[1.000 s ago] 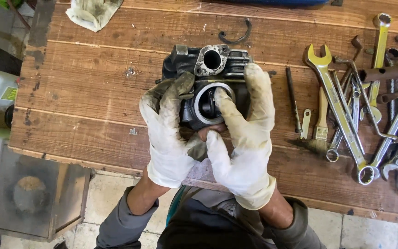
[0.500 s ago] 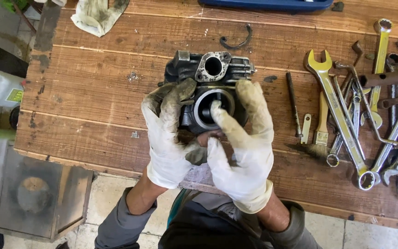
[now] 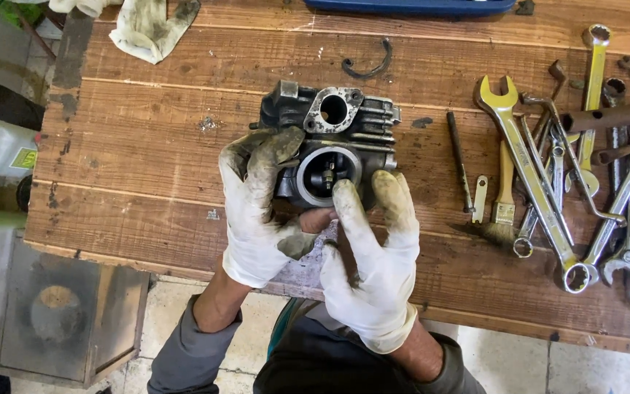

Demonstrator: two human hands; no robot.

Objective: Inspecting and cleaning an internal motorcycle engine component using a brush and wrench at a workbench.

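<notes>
the dark engine cylinder head (image 3: 329, 149) stands on the wooden counter (image 3: 147, 168). the left hand (image 3: 260, 208) clasps its left side in a closed grip; the right hand (image 3: 370, 259) rests spread, fingertips at the round opening. right of the grip lie wrenches (image 3: 541, 204); beyond it, a rag (image 3: 151, 29).

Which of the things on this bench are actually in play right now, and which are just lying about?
In hand:
- dark finned engine part, its round opening facing up
- left hand gripping its side
- right hand, fingers at the opening's rim

Lying about:
- wrenches piled on the right
- small brush
- curved metal clip
- dirty cloth
- blue case along the far edge
</notes>
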